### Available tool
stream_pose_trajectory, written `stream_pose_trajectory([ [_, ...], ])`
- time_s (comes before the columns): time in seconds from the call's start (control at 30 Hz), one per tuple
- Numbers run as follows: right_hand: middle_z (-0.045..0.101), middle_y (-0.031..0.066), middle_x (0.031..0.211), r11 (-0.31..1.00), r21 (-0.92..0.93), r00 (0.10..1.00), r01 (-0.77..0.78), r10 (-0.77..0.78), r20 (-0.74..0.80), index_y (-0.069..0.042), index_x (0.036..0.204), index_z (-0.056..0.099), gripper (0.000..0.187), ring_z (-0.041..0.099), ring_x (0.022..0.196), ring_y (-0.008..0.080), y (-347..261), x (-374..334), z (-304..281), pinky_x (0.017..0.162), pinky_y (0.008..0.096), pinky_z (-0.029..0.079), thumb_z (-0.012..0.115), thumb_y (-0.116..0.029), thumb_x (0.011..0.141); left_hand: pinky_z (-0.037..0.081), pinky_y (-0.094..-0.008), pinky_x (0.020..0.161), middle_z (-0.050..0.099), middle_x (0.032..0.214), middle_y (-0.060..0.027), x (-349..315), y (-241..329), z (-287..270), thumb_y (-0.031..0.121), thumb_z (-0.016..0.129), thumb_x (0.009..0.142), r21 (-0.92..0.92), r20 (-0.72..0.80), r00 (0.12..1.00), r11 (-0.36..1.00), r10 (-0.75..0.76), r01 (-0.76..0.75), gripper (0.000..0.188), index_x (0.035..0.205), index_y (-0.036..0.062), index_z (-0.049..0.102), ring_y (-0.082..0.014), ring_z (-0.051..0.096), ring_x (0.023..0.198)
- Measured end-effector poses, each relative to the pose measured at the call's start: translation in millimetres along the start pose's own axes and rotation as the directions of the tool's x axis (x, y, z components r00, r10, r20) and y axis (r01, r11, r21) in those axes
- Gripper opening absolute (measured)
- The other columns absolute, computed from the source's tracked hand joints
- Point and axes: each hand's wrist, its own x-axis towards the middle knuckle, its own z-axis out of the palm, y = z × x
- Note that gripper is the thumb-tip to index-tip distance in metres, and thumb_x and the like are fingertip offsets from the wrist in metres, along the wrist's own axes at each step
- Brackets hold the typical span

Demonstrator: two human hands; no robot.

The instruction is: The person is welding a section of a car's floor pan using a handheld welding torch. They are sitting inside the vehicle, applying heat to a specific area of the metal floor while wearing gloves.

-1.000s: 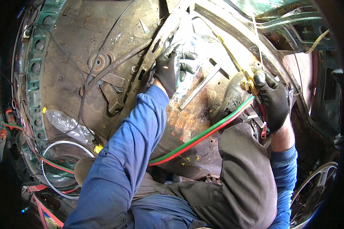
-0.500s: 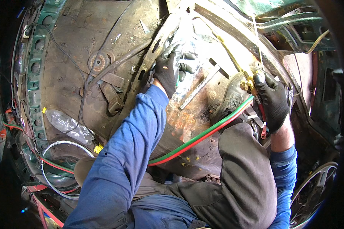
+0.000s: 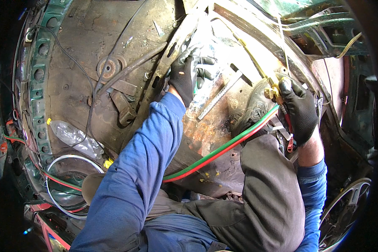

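Note:
My right hand (image 3: 298, 105), in a black glove, is closed round the brass gas torch (image 3: 274, 89) at its valve end. The torch's long thin tube (image 3: 251, 53) slants up and left, its bent tip lost in glare. A green hose (image 3: 222, 153) and a red hose (image 3: 206, 166) run from the torch down left across my leg. My left hand (image 3: 187, 73), also gloved, is low over the metal beside a slotted rail (image 3: 169, 56). Its fingers are apart; a small green bit shows at the palm, unclear. Clear plastic (image 3: 206, 90) lies beneath, beside a flat metal strip (image 3: 219, 95).
A clear plastic bottle (image 3: 76, 137) with a yellow cap lies at left, near a coiled white cable (image 3: 56, 164). A round abrasive disc (image 3: 109, 68) and a dark cord (image 3: 77, 63) are on the rusty panel. My shoe (image 3: 254, 107) stands close to the torch.

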Motion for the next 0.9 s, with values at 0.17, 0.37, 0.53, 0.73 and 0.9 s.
stream_pose_trajectory([
  [0.17, 0.061, -0.0034, 0.072, 1.0, -0.007, 1.0, 0.014, -0.014, -0.016, -0.001, 0.107, 0.072, 0.039, 0.049, 0.058, 0.0033, -1, 0, 1, 0.052, 0.0245, 0.039, 0.064, -0.039, 0.109, 0.04, -0.0219, 0.043, 0.072, 0.108, -0.0123, 0, 0, 0, 0.041, 0.053, 0.109, 0.012, 0.008, 1.0, 1.0, -0.025, 0.025, 0.046, 0.144, 0.0113, 0.058, -0.0129, 0.068, 0.065],
  [0.37, 0.06, -0.0029, 0.07, 0.996, -0.063, 0.998, 0.061, -0.061, 0.005, -0.002, 0.102, 0.072, 0.042, 0.048, 0.058, 0.0039, -4, -2, -2, 0.053, 0.0257, 0.039, 0.063, -0.042, 0.108, 0.039, -0.022, 0.043, 0.072, 0.109, -0.0126, 2, -4, -3, 0.041, 0.054, 0.109, -0.021, 0.028, 0.999, 0.999, -0.039, 0.04, 0.045, 0.143, 0.0111, 0.058, -0.013, 0.068, 0.065],
  [0.53, 0.058, -0.0036, 0.07, 0.993, -0.053, 0.994, 0.109, -0.11, -0.013, -0.002, 0.1, 0.072, 0.042, 0.047, 0.057, 0.0043, -1, -1, 2, 0.053, 0.0262, 0.038, 0.063, -0.042, 0.108, 0.04, -0.0221, 0.043, 0.072, 0.109, -0.013, 1, -3, -4, 0.041, 0.055, 0.108, -0.015, 0.014, 0.999, 0.999, -0.036, 0.036, 0.046, 0.142, 0.01, 0.057, -0.0139, 0.069, 0.066],
  [0.73, 0.057, -0.0032, 0.07, 0.999, -0.033, 0.999, 0.038, -0.039, -0.013, -0.002, 0.099, 0.071, 0.043, 0.047, 0.058, 0.0043, -1, 0, 1, 0.054, 0.0259, 0.038, 0.061, -0.043, 0.109, 0.041, -0.0222, 0.042, 0.073, 0.109, -0.0139, 3, -3, -4, 0.039, 0.056, 0.108, -0.049, 0.024, 0.999, 0.998, -0.029, 0.03, 0.046, 0.143, 0.0085, 0.057, -0.0154, 0.07, 0.065],
  [0.9, 0.059, -0.0031, 0.072, 0.997, -0.076, 0.999, 0.032, -0.032, 0.008, -0.002, 0.1, 0.072, 0.045, 0.047, 0.059, 0.0042, 3, 2, -2, 0.055, 0.0251, 0.038, 0.061, -0.045, 0.109, 0.041, -0.0223, 0.042, 0.073, 0.109, -0.0142, 4, -7, -4, 0.039, 0.056, 0.108, -0.02, -0.002, 0.999, 0.999, -0.033, 0.032, 0.049, 0.145, 0.0063, 0.056, -0.0159, 0.07, 0.064],
])
